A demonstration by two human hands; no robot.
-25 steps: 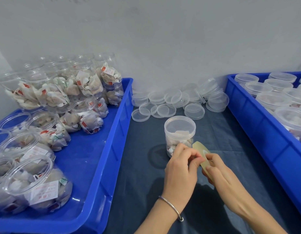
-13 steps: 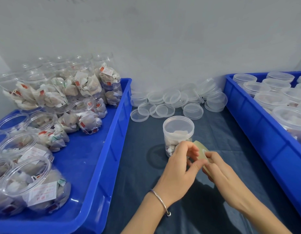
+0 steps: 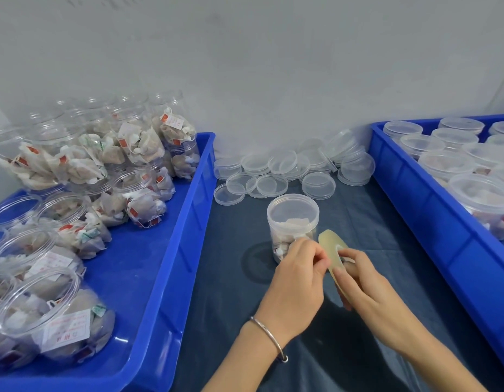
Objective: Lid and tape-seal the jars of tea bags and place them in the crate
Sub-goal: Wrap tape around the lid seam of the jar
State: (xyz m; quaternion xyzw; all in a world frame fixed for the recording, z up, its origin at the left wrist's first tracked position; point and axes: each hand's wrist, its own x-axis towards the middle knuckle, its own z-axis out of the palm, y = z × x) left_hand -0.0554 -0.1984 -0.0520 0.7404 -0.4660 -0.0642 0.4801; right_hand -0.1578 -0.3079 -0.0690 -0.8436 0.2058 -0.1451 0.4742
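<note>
A clear lidded jar of tea bags (image 3: 292, 222) stands upright on the dark blue cloth in the middle. Just in front of it, my right hand (image 3: 366, 287) holds a yellowish roll of tape (image 3: 331, 250) edge-on. My left hand (image 3: 297, 275) pinches at the roll's rim with thumb and fingertips, close to the jar's lower right side. A silver bangle sits on my left wrist. Whether a strip of tape is pulled free is too small to tell.
A blue crate (image 3: 171, 250) on the left holds several open jars of tea bags (image 3: 61, 315). A second blue crate (image 3: 431, 210) on the right holds several lidded jars (image 3: 485, 199). Loose clear lids (image 3: 284, 171) lie heaped by the wall behind the jar.
My left hand's fingers have shifted on the tape roll, from covering its edge to pinching at its rim. The jar has stayed put.
</note>
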